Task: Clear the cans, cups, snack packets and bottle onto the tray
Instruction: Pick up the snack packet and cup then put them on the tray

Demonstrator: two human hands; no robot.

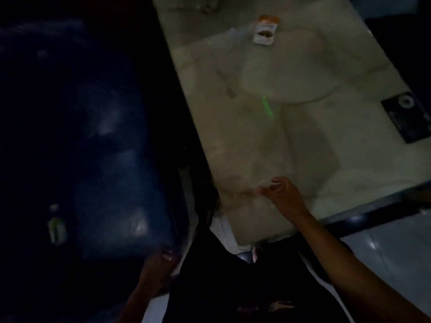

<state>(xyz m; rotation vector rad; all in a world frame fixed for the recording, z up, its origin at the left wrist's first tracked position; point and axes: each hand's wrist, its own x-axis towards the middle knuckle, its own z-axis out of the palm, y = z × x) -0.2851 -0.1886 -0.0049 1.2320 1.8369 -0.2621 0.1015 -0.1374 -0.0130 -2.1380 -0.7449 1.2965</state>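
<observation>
The right hand [278,191] pinches what looks, through blur, like a clear, flimsy plastic cup [268,183] by its rim, probably light and easily crushed; the left hand's [161,262] grip can't be told.

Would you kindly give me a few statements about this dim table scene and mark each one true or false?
1. A snack packet lies at the far end of the table. True.
2. The right hand is over the near part of the table. True.
3. The right hand grips a can. False: no can shows in it; the picture is too blurred to tell what, if anything, its fingers pinch.
4. The bottle stands on the table. False: it lies on the dark blue seat to the left.
5. The left hand is at the seat's near edge. True.
</observation>
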